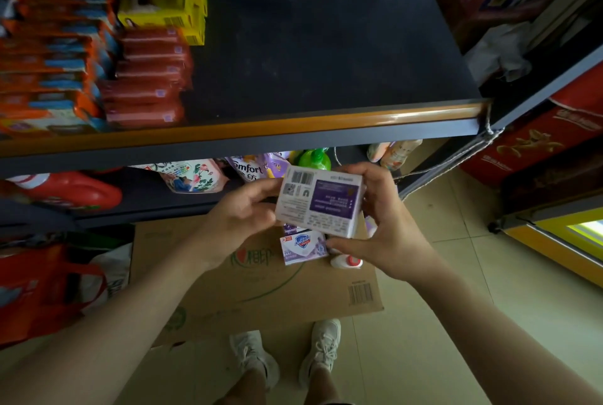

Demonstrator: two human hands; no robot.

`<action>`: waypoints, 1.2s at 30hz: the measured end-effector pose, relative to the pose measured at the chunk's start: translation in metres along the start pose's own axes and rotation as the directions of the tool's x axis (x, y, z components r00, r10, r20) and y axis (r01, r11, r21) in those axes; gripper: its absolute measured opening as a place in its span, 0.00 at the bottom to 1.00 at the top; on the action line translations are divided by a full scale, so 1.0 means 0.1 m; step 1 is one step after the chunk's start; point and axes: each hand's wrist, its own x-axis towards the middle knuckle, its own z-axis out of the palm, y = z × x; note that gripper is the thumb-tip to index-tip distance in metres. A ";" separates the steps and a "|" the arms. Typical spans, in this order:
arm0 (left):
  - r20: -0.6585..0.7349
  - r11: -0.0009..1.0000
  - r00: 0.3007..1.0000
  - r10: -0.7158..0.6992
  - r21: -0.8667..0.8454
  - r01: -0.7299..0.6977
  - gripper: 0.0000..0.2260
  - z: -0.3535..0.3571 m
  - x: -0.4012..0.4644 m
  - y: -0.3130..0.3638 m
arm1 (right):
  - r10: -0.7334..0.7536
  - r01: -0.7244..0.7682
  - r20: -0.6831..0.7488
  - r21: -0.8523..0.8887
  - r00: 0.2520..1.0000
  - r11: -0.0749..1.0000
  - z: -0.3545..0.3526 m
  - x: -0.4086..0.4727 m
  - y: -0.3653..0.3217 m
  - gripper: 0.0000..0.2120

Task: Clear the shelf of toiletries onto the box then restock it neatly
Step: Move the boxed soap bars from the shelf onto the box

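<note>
1. White sneakers point(287, 355) stand on the tiled floor point(456, 306) at the near edge of the cardboard box point(261, 290), so the person faces the shelving squarely.
2. The flattened cardboard box lies on the floor as the staging surface. One Safeguard soap box point(302, 247) rests on it, with a small white-and-red bottle point(347, 261) just beside it.
3. Above the box, both hands hold a purple-and-white soap pack point(321, 204), printed back panel and barcode facing up. The left hand point(241, 218) grips its left edge with curled fingers; the right hand point(385, 225) wraps its right side, thumb under the near corner. A two-handed hold probably serves to square the pack before placing.
4. The lower shelf point(163, 205) carries a red detergent jug point(75, 192), a Comfort refill pouch point(253, 169) and a green bottle point(315, 159).
5. The upper shelf point(326, 55) is bare on its right part; orange packs point(49, 58), red packs point(146, 78) and yellow boxes point(166, 6) are stacked at its left. Judgement: restocking is under way, and the bare part is the likely destination.
</note>
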 end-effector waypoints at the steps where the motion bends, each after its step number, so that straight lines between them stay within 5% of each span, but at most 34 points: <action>1: -0.038 0.999 0.999 -0.025 -0.034 0.024 0.29 0.04 0.01 -0.03 | -0.071 0.072 0.009 -0.080 0.997 0.994 0.03 -0.01 0.00 0.33; 3: -0.088 0.991 0.994 -0.067 -0.126 0.055 0.21 0.09 0.03 -0.09 | -0.229 0.234 0.052 -0.280 0.972 0.931 0.08 -0.03 0.07 0.30; 6: -0.081 0.985 0.995 -0.051 -0.166 0.037 0.25 0.09 0.07 -0.20 | -0.390 0.384 0.126 -0.593 0.912 0.707 0.10 -0.11 0.25 0.31; 8: -0.095 0.991 0.995 -0.037 -0.132 0.024 0.21 0.12 0.06 -0.19 | -0.449 0.411 0.134 -0.683 0.883 0.604 0.08 -0.17 0.35 0.25; 11: -0.110 0.996 0.994 -0.027 -0.091 0.017 0.25 0.14 0.05 -0.23 | -0.458 0.377 0.090 -0.718 0.884 0.585 0.09 -0.22 0.46 0.23; 13: -0.091 0.994 0.995 -0.045 -0.099 0.036 0.31 0.10 0.04 -0.29 | -0.341 0.262 0.012 -0.665 0.940 0.699 0.11 -0.21 0.50 0.26; 16: -0.040 0.985 0.991 -0.128 -0.125 0.122 0.38 0.02 0.02 -0.36 | 0.135 -0.141 -0.041 -0.287 0.990 0.947 0.15 -0.18 0.50 0.34; 18: 0.016 0.975 0.982 -0.190 -0.115 0.190 0.40 0.00 0.01 -0.42 | 0.417 -0.414 0.038 -0.064 0.908 0.908 0.17 -0.14 0.55 0.33; 21: -0.023 0.945 0.963 -0.269 -0.199 0.259 0.42 -0.04 -0.04 -0.58 | 0.607 -0.624 0.143 0.175 0.781 0.762 0.28 -0.08 0.64 0.21; 23: -0.043 0.945 0.958 -0.284 -0.184 0.272 0.39 -0.04 -0.07 -0.67 | 0.683 -0.698 0.144 0.163 0.716 0.698 0.36 -0.04 0.67 0.17; 27: -0.209 0.941 0.922 -0.326 0.019 0.337 0.12 0.03 -0.08 -0.78 | 0.830 -0.858 0.233 0.040 0.506 0.512 0.47 0.00 0.71 0.35; 29: -0.293 0.924 0.891 -0.345 0.058 0.377 0.08 0.04 -0.04 -0.86 | 0.810 -0.821 0.181 -0.022 0.558 0.571 0.53 0.03 0.74 0.33; 32: -0.417 0.901 0.813 -0.406 -0.036 0.432 0.09 0.04 0.10 -0.90 | 0.497 -0.439 0.067 -0.377 0.865 0.815 0.51 0.09 0.87 0.36; 36: -0.451 0.914 0.807 -0.381 -0.052 0.403 0.11 0.05 0.33 -0.97 | 0.252 0.038 0.270 -0.748 0.929 0.662 0.45 0.32 1.12 0.42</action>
